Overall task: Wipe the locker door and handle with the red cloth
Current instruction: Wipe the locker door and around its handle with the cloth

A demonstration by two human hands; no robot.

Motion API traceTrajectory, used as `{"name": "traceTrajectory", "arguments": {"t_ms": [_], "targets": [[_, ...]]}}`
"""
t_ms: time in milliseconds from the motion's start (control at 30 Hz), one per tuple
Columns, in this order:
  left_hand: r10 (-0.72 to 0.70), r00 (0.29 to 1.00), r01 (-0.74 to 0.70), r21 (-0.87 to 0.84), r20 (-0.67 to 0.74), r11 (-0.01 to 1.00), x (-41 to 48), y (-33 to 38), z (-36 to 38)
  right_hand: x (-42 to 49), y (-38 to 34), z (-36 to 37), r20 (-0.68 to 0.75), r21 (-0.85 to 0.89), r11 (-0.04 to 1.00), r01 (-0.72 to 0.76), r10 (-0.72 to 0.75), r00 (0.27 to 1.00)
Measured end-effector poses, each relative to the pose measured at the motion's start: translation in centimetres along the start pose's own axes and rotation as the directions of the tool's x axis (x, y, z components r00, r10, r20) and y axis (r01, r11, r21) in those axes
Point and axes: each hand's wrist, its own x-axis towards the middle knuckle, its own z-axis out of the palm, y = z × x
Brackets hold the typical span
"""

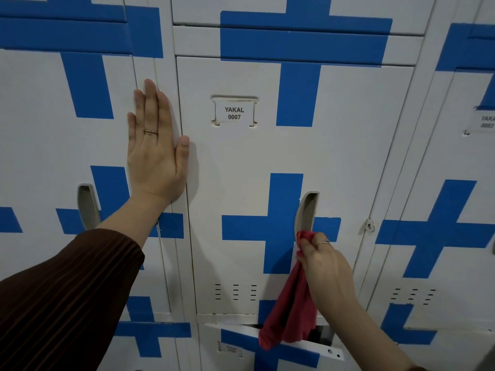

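The locker door point(241, 183) is white with blue tape crosses and a label reading YAKAL 0007. Its recessed grey handle point(306, 212) sits at the door's right side. My right hand point(325, 266) grips the red cloth point(289, 317) and holds its bunched top against the handle's lower end; the rest of the cloth hangs down. My left hand point(155, 145) lies flat, fingers straight, on the frame strip between this door and the locker to the left, thumb touching the door's left edge.
Matching lockers stand on both sides; the left one has its own handle point(87, 207). A small lock tab point(369, 226) sits on the frame right of the door. Below, another locker door point(281, 352) hangs ajar with a dark gap behind it.
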Motion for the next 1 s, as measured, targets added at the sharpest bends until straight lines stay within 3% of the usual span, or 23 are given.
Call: {"name": "traceTrajectory", "arguments": {"t_ms": [100,367,600,700,867,933,1000], "targets": [[0.001,1.0,-0.001,-0.008,-0.001,1.0,0.1,0.0,0.0,0.4,0.0,-0.3,-0.038,0.068,0.997,-0.021,0.023,0.999],[0.006,1.0,-0.006,-0.004,-0.004,1.0,0.1,-0.1,0.0,0.3,0.4,0.1,-0.24,0.207,0.973,0.103,-0.052,0.969],[0.002,1.0,-0.002,0.001,-0.01,1.0,0.0,0.0,0.1,0.3,-0.5,0.8,-0.31,0.433,0.901,-0.015,0.164,0.936],[0.006,1.0,-0.006,-0.002,-0.014,1.0,0.0,0.0,0.1,-0.2,-0.7,1.5,-0.36,0.434,0.9,0.035,0.138,0.923],[0.003,1.0,-0.003,-0.004,-0.016,1.0,0.0,0.0,0.1,-1.3,0.7,2.7,-0.163,0.473,0.88,0.036,0.047,0.985],[0.002,1.0,-0.002,-0.006,-0.017,1.0,0.1,0.0,0.1,-1.3,0.3,2.1,-0.038,0.591,0.803,-0.076,0.122,0.992],[0.0,1.0,0.0,-0.003,-0.017,1.0,0.1,0.0,0.1,-1.0,0.0,1.7,-0.014,0.617,0.776,-0.134,0.181,0.983]]}}
